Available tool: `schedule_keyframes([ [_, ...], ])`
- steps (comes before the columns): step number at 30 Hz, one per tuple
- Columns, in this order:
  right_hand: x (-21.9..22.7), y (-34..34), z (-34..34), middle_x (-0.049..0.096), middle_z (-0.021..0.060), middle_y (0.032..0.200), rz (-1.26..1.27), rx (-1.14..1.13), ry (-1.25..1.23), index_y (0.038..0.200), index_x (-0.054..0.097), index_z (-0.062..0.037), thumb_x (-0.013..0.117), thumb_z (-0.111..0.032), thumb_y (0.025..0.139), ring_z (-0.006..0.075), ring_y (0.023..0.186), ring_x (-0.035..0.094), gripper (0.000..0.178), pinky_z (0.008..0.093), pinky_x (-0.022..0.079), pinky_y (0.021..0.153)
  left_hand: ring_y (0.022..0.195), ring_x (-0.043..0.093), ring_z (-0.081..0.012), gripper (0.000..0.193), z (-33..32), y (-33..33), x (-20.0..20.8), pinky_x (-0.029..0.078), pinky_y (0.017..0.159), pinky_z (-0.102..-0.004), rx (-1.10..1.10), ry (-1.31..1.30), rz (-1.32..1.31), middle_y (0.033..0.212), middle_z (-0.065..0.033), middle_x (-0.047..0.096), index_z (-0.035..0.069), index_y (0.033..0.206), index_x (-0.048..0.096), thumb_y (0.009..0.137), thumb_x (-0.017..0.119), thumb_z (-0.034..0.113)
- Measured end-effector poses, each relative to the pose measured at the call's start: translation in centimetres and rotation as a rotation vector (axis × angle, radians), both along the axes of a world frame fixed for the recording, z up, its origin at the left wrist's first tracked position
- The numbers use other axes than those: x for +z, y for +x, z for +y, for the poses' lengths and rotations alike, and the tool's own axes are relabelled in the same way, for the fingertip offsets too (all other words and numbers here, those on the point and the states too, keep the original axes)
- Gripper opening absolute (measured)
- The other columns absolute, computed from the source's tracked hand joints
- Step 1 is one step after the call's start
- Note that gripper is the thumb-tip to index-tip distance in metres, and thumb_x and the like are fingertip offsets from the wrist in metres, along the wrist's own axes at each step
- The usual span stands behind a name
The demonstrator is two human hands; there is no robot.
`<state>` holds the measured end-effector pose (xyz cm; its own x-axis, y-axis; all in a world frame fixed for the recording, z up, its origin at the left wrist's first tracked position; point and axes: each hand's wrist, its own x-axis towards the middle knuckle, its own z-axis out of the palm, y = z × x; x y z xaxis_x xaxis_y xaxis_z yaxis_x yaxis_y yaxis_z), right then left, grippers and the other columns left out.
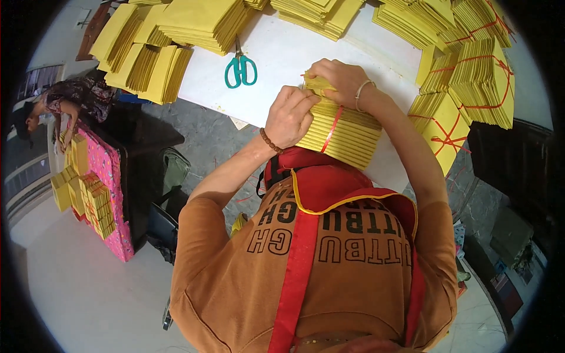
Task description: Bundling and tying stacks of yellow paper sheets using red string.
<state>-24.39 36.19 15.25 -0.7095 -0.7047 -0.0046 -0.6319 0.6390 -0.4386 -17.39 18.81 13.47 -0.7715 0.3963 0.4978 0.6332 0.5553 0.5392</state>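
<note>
A thick bundle of yellow envelopes point(343, 134) rests at the near edge of the white table, against the front of my body. A red string point(332, 129) runs across its folded edges. My left hand point(289, 116) is closed at the bundle's left end, fingers curled over its upper edge. Bent over the far side, my right hand point(339, 82) grips the bundle's far end close to the left one. My fingertips are partly hidden, so any string between them cannot be made out. Teal-handled scissors point(241, 72) lie on the table beyond my left hand.
Piles of yellow envelopes point(203, 23) line the table's far side. Red-tied bundles point(481, 82) stand at the right. On the left, another person point(69, 109) leans over a pink-covered table point(122, 220) holding more yellow bundles. A dark chair point(162, 223) stands between the tables.
</note>
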Motion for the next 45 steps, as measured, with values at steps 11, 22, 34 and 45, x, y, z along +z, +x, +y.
schedule_keyframes([
  [11,-0.9,-0.1,0.6,0.052,0.002,0.104,-0.167,-0.042,-0.203,0.102,0.049,-0.0172,0.052,-0.012,0.07,0.0218,0.095,0.051,0.033,0.0324,0.042,0.08,0.08,0.048,-0.0221,0.028,-0.5,0.3,0.8,0.035,0.07,-0.0319,-0.005,-0.11,0.061,0.087,-0.0049,0.055,0.003,0.089,0.057,0.062,0.05,-0.001],
  [22,-0.1,-0.3,0.0,0.053,0.004,0.103,-0.251,-0.055,-0.116,0.102,0.048,-0.0172,0.061,-0.017,0.068,0.0228,0.096,0.052,0.037,0.0338,0.042,0.08,0.076,0.053,-0.0268,0.016,-1.1,-1.5,0.8,0.043,0.068,-0.0334,-0.154,0.001,-0.262,0.082,-0.0104,0.057,0.003,0.087,0.056,0.074,0.048,-0.001],
  [34,1.5,-0.5,-1.8,0.057,0.0055,0.092,-0.089,-0.031,0.26,0.095,0.046,-0.0144,0.064,-0.016,0.062,0.0262,0.082,0.057,0.037,0.0371,0.045,0.069,0.079,0.052,-0.0146,0.007,1.0,1.9,-2.8,0.042,0.074,-0.0268,0.176,0.567,-0.411,0.086,-0.0104,0.055,0.001,0.089,0.041,0.09,0.039,0.007],
  [45,1.5,-0.3,-1.8,0.057,0.0077,0.09,-0.184,-0.121,0.204,0.096,0.041,-0.0141,0.061,-0.019,0.064,0.0271,0.082,0.057,0.038,0.0385,0.044,0.068,0.081,0.052,-0.0146,0.009,0.7,1.8,-2.6,0.041,0.074,-0.0267,0.193,0.474,-0.36,0.086,-0.0106,0.055,0.001,0.086,0.043,0.09,0.04,0.009],
])
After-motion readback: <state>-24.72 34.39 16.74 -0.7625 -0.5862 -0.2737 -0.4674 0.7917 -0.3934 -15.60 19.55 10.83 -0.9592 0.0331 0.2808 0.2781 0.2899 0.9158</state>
